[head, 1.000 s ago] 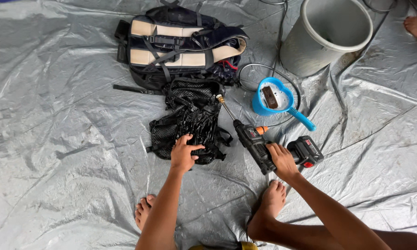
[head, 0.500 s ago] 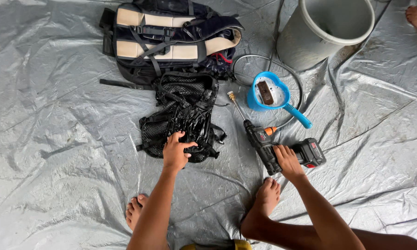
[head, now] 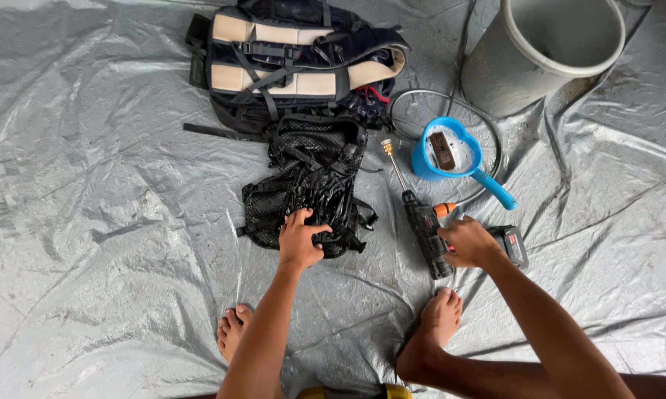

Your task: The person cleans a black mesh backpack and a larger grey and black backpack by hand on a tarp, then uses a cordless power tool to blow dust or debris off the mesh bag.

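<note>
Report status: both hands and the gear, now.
Left hand on black mesh bag. Right hand gripping spray gun. Blue scoop beside nozzle.

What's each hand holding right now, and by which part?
Right hand grips the black spray gun at its handle, near the battery. Left hand presses on the black mesh vest's lower edge; whether it grips is unclear.
</note>
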